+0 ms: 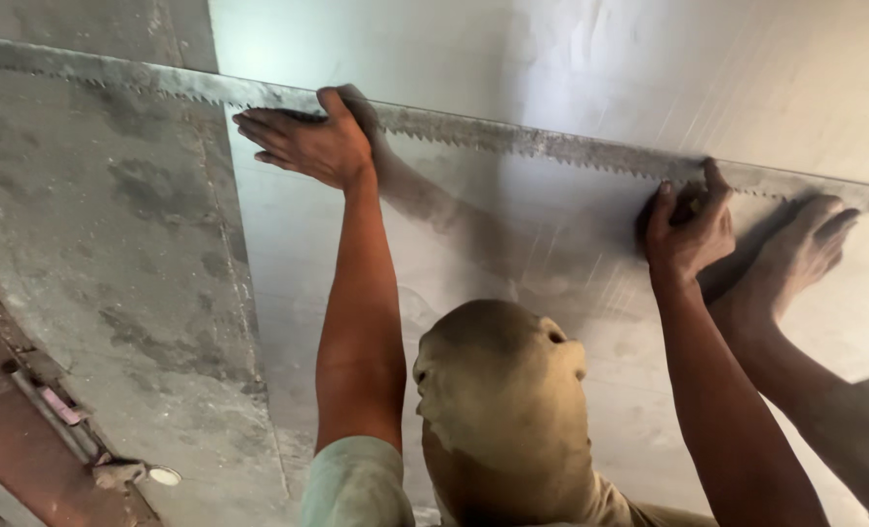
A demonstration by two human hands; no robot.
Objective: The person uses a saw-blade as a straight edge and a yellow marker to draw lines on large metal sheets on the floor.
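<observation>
A long metal straightedge (512,137) with a toothed lower edge lies flat against a smooth grey plastered surface (512,59) overhead. My right hand (795,256) comes up from the lower right, slightly blurred. Its palm rests flat on the plaster and its fingers reach up to the straightedge, gripping nothing. My left hand is out of view. A co-worker with a cloth-wrapped head (503,410) stands just in front of me with both arms raised. One of their hands (307,144) presses the straightedge and the other (688,229) grips it beside my hand.
To the left the surface is rough, patchy bare concrete (102,244). A reddish beam (15,439) with a pipe and a small round fitting (164,475) runs along the lower left corner. The co-worker's pale sleeve (356,483) fills the bottom centre.
</observation>
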